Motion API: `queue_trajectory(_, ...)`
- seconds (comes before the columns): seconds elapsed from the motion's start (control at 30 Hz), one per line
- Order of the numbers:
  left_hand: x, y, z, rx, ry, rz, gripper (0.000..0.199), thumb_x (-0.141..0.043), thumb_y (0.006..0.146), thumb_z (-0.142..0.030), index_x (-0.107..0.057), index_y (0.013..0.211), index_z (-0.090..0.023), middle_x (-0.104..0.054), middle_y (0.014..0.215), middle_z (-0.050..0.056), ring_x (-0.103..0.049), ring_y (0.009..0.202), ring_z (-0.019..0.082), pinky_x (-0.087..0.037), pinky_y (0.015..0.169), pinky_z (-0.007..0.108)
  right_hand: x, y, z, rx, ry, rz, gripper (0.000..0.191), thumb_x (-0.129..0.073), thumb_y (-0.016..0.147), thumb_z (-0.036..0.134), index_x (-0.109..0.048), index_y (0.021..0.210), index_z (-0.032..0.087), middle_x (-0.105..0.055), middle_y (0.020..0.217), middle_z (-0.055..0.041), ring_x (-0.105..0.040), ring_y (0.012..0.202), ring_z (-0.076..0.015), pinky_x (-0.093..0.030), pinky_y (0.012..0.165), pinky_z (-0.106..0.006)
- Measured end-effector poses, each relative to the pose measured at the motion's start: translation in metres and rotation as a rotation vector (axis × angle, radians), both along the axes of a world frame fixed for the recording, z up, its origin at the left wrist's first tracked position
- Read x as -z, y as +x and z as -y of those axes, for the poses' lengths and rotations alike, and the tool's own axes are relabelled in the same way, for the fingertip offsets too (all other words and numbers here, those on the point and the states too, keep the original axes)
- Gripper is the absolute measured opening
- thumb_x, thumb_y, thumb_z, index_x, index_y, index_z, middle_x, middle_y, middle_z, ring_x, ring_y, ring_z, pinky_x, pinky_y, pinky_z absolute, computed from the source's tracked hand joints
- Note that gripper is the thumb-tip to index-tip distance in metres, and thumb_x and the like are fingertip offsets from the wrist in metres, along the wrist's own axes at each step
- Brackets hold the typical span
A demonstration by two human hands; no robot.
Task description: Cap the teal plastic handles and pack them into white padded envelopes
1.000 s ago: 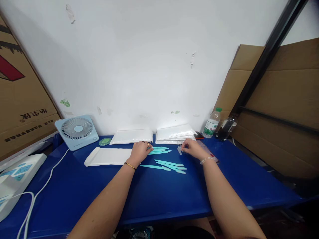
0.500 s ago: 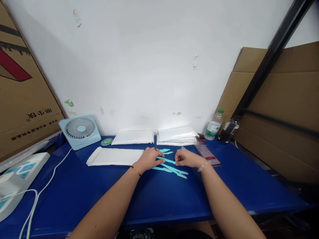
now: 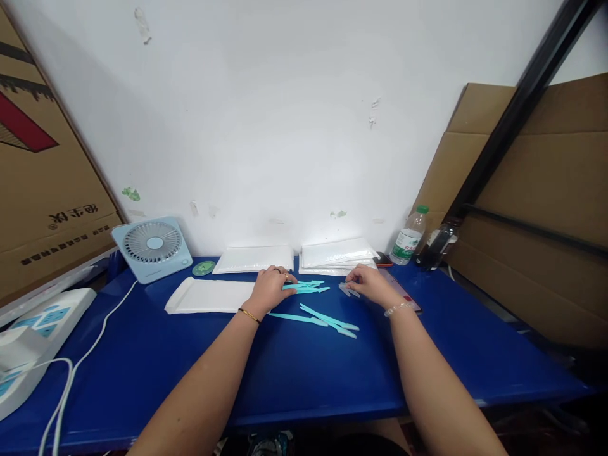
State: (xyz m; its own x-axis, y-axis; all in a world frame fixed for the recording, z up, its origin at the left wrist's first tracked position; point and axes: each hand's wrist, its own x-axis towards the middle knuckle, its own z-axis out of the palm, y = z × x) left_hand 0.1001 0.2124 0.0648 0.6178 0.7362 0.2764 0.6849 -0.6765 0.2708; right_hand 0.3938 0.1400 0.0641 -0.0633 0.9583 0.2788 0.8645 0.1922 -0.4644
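Along the blue table, our right hand has drawn away from our left hand since half a second ago; bare surface runs toward six o'clock, to the near edge. The left touches turquoise sticks at its three o'clock, the right bends over clear caps at its nine; we can't tell either grip

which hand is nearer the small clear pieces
Right: the right hand is at the small clear pieces, while the left hand is farther off to their left, by the far bunch of turquoise sticks.
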Motion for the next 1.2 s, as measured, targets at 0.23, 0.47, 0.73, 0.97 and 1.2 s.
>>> queue_trajectory(0.23, 0.001, 0.024, 0.027, 0.334, -0.153, -0.071, 0.017, -0.063, 0.077, -0.041, -0.067, 0.081, -0.025, -0.066, 0.086, -0.001, -0.057, 0.088, 0.017, -0.034, 0.083, 0.029, -0.003, -0.002, 0.003, -0.011, 0.022, -0.015, 0.015, -0.057, 0.077, 0.03, -0.065, 0.072, 0.018, -0.062, 0.078, -0.0039, -0.055, 0.07, -0.0156, -0.04, 0.063, -0.025)
queue_trajectory(0.47, 0.008, 0.021, 0.016, 0.205, -0.289, -0.016, 0.015, -0.054, 0.081, -0.032, -0.063, 0.076, -0.021, -0.066, 0.075, -0.002, -0.058, 0.069, 0.013, -0.038, 0.065, 0.023, -0.014, -0.01, 0.013, -0.17, -0.264, -0.221, 0.029, -0.056, 0.078, 0.043, -0.067, 0.08, 0.016, -0.065, 0.072, -0.0029, -0.054, 0.063, -0.0141, -0.04, 0.057, -0.024)
queue_trajectory(0.73, 0.007, 0.005, -0.002, 0.075, -0.262, 0.123, 0.02, -0.053, 0.08, -0.037, -0.062, 0.08, -0.02, -0.064, 0.071, 0.0, -0.058, 0.067, 0.014, -0.04, 0.059, 0.023, -0.019, -0.012, 0.013, -0.219, -0.339, -0.357, 0.035, -0.056, 0.078, 0.048, -0.065, 0.072, 0.015, -0.062, 0.064, -0.0026, -0.051, 0.057, -0.0119, -0.04, 0.053, -0.023)
queue_trajectory(0.97, 0.007, 0.003, -0.006, 0.067, -0.246, 0.13, 0.021, -0.053, 0.08, -0.038, -0.063, 0.08, -0.02, -0.065, 0.073, 0.0, -0.058, 0.068, 0.014, -0.041, 0.061, 0.023, -0.008, -0.021, 0.005, -0.178, -0.177, -0.478, 0.034, -0.063, 0.073, 0.048, -0.065, 0.085, 0.017, -0.061, 0.066, -0.0011, -0.053, 0.056, -0.012, -0.043, 0.053, -0.024)
queue_trajectory(1.2, 0.01, 0.002, -0.011, 0.005, -0.142, 0.08, 0.018, -0.053, 0.081, -0.035, -0.064, 0.08, -0.021, -0.066, 0.075, 0.0, -0.059, 0.074, 0.016, -0.041, 0.069, 0.025, -0.001, -0.004, -0.002, -0.051, -0.133, -0.538, 0.033, -0.061, 0.073, 0.048, -0.063, 0.074, 0.015, -0.061, 0.064, -0.0018, -0.054, 0.054, -0.0119, -0.043, 0.053, -0.024)
